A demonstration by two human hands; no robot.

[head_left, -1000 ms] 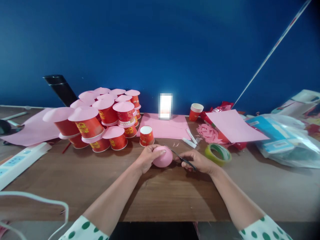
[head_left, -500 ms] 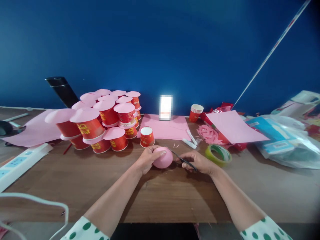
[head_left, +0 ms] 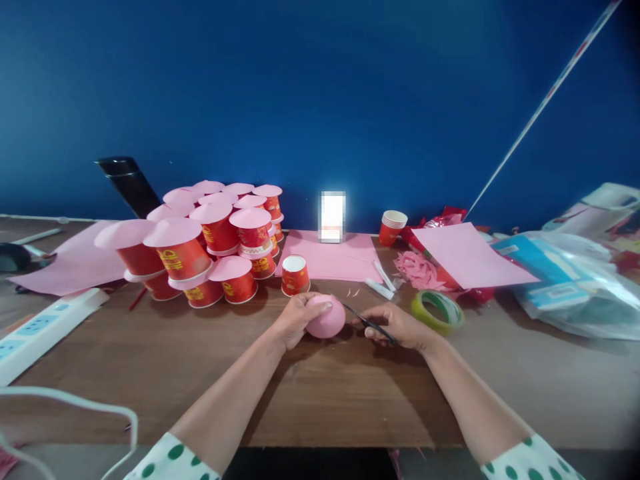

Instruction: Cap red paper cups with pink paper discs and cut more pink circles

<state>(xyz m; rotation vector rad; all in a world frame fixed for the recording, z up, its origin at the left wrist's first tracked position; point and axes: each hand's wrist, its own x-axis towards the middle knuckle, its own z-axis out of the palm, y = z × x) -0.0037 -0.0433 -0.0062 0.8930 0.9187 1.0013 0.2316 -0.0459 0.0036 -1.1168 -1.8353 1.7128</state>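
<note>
The background is filled by the blue wall [head_left: 320, 87], and in front of it the brown table [head_left: 330, 407] is set. At the left, red cups [head_left: 183, 263] are stacked in tiers and topped with pink caps [head_left: 173, 231]. Near the wall, pink sheets [head_left: 300, 257] are laid flat.

Over the table, the left hand [head_left: 296, 320] and the right hand [head_left: 393, 323] are both closed on things. The scissors [head_left: 371, 325] are gripped by the right hand; their blades are pointed up and left at the cone's right edge, and whether it is touched cannot be told. Just beyond the right wrist, yellow tape [head_left: 426, 316] is placed. The cone [head_left: 326, 325] is pinched at its left side by the left hand, with the thumb laid across its upper face; most of it is left exposed to the right of the grip.

Just beyond the left hand, an uncapped cup [head_left: 295, 278] is stood upright. Thin slivers [head_left: 349, 293] are scattered beyond the scissors.
</note>
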